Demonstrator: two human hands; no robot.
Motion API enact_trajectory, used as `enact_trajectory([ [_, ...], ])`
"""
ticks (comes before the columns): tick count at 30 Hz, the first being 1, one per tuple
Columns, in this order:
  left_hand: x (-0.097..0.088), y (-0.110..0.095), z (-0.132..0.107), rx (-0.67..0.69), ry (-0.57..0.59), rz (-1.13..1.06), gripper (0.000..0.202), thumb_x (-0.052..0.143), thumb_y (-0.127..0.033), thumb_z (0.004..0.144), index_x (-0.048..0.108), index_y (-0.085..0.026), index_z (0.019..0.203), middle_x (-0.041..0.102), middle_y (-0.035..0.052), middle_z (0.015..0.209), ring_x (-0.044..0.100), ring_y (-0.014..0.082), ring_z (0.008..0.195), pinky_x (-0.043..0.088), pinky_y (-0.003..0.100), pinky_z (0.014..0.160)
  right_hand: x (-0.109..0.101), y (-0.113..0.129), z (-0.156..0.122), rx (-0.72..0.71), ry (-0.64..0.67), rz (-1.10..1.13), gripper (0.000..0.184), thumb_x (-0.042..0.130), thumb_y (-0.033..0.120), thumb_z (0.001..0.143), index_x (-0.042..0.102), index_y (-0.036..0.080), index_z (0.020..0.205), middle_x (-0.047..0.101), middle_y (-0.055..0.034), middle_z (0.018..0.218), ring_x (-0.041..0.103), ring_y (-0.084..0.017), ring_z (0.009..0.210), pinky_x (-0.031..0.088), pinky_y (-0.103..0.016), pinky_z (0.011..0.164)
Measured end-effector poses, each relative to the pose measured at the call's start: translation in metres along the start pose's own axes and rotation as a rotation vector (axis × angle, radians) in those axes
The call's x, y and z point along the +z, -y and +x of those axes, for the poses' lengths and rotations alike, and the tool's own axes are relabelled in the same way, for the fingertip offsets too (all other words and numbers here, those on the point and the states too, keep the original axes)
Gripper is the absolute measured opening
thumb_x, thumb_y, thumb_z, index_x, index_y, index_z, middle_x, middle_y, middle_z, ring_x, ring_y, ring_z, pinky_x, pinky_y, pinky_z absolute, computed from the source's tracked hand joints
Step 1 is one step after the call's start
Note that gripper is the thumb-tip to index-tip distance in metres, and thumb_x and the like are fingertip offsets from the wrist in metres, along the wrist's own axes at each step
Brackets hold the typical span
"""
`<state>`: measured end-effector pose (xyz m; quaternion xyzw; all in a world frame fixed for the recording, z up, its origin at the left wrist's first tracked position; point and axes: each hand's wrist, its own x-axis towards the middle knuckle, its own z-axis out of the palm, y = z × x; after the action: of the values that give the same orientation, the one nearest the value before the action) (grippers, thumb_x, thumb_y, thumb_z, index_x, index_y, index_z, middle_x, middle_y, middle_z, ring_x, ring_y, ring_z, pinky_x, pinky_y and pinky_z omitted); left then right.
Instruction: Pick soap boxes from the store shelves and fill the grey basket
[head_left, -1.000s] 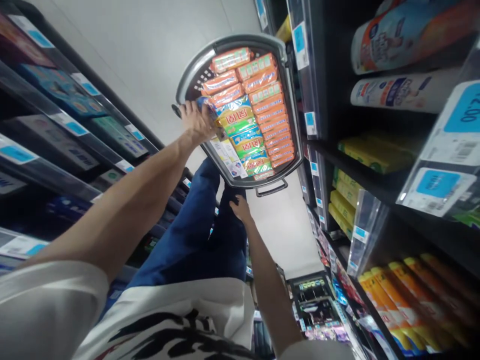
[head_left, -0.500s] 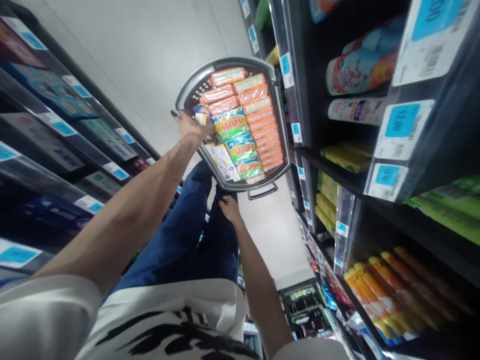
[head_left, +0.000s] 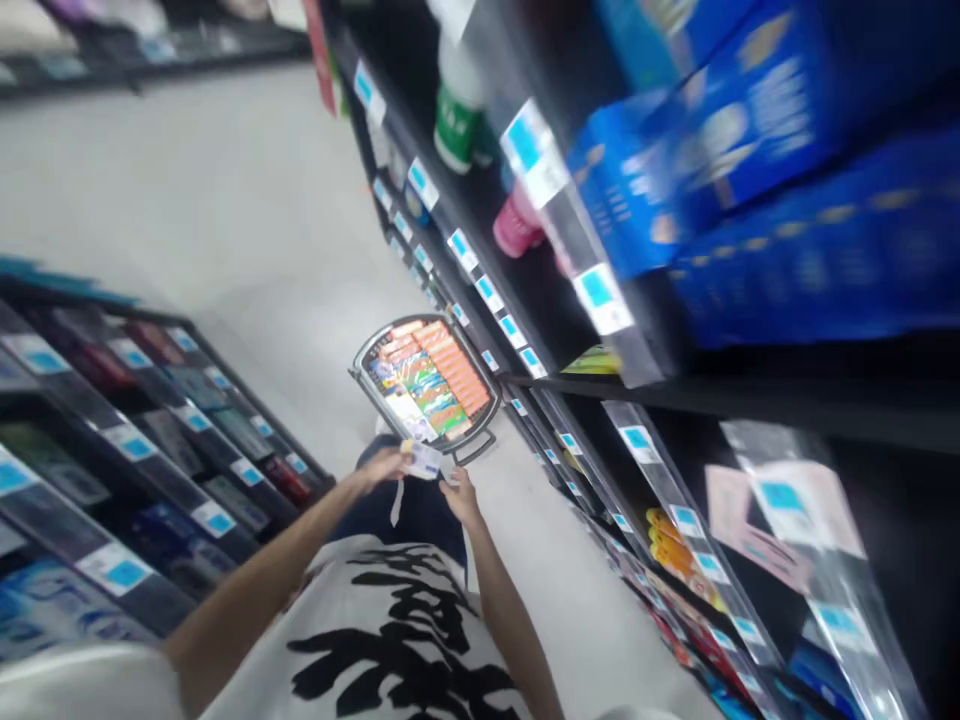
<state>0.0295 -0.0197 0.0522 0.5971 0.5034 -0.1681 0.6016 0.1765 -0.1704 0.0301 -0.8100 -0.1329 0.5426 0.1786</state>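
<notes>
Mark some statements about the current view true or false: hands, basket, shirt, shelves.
1. The left hand holds a small box. True.
2. The right hand grips an orange packet. False: it is near the small box; the orange packets lie in the basket.
3. Only orange packets lie in the basket. False: blue-and-green packs lie there too.
4. The shirt is white with a black print. True.
5. Shelves show on one side of the basket only. False: they show on both sides.

The left hand (head_left: 384,466) holds a pale box (head_left: 424,460) (print blurred) near the right hand (head_left: 461,496) and packed basket (head_left: 369,345).
</notes>
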Motion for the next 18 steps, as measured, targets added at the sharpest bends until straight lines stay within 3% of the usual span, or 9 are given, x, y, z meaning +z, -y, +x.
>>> enact_trajectory([
  [4, 0.043, -0.055, -0.065, 0.128, 0.069, -0.175, 0.026, 0.069, -0.038, 0.078, 0.072, -0.02, 0.096, 0.079, 0.0077, 0.087, 0.077, 0.0287, 0.094, 0.062, 0.037, 0.082, -0.052, 0.024, -0.054, -0.064, -0.112, 0.301, 0.041, 0.077, 0.037, 0.068, 0.064, 0.024, 0.105, 0.072, -0.0002, 0.096, 0.071, -0.02, 0.079, 0.062, -0.035, 0.069],
  [7, 0.065, -0.079, -0.085, 0.232, 0.11, -0.22, 0.033, 0.075, -0.035, 0.07, 0.072, -0.02, 0.1, 0.079, 0.0079, 0.095, 0.075, 0.0293, 0.098, 0.06, 0.042, 0.091, -0.084, 0.018, -0.087, -0.104, -0.184, 0.532, 0.05, 0.081, 0.046, 0.062, 0.064, 0.022, 0.103, 0.07, -0.0002, 0.093, 0.069, -0.019, 0.077, 0.06, -0.031, 0.062],
  [9, 0.068, -0.092, -0.089, 0.311, 0.137, -0.23, 0.039, 0.077, -0.031, 0.066, 0.072, -0.02, 0.104, 0.079, 0.0085, 0.101, 0.074, 0.029, 0.101, 0.058, 0.043, 0.096, -0.098, 0.006, -0.106, -0.132, -0.238, 0.671, 0.056, 0.083, 0.049, 0.059, 0.064, 0.022, 0.105, 0.07, -0.0017, 0.097, 0.07, -0.02, 0.08, 0.06, -0.03, 0.062],
  [14, 0.053, -0.121, -0.107, 0.507, 0.121, -0.206, 0.048, 0.077, -0.031, 0.067, 0.07, -0.022, 0.114, 0.073, 0.0111, 0.121, 0.07, 0.0289, 0.109, 0.055, 0.044, 0.102, -0.101, -0.008, -0.155, -0.213, -0.282, 0.943, 0.058, 0.083, 0.06, 0.063, 0.065, 0.023, 0.104, 0.073, -0.007, 0.103, 0.074, -0.023, 0.083, 0.063, -0.034, 0.068],
  [18, 0.055, -0.129, -0.139, 0.74, -0.033, -0.072, 0.044, 0.074, -0.029, 0.075, 0.071, -0.029, 0.119, 0.067, 0.0106, 0.126, 0.064, 0.0305, 0.119, 0.053, 0.05, 0.106, -0.092, 0.009, -0.186, -0.353, -0.028, 1.191, 0.062, 0.073, 0.071, 0.074, 0.068, 0.024, 0.114, 0.074, -0.0128, 0.116, 0.076, -0.029, 0.095, 0.064, -0.044, 0.078],
])
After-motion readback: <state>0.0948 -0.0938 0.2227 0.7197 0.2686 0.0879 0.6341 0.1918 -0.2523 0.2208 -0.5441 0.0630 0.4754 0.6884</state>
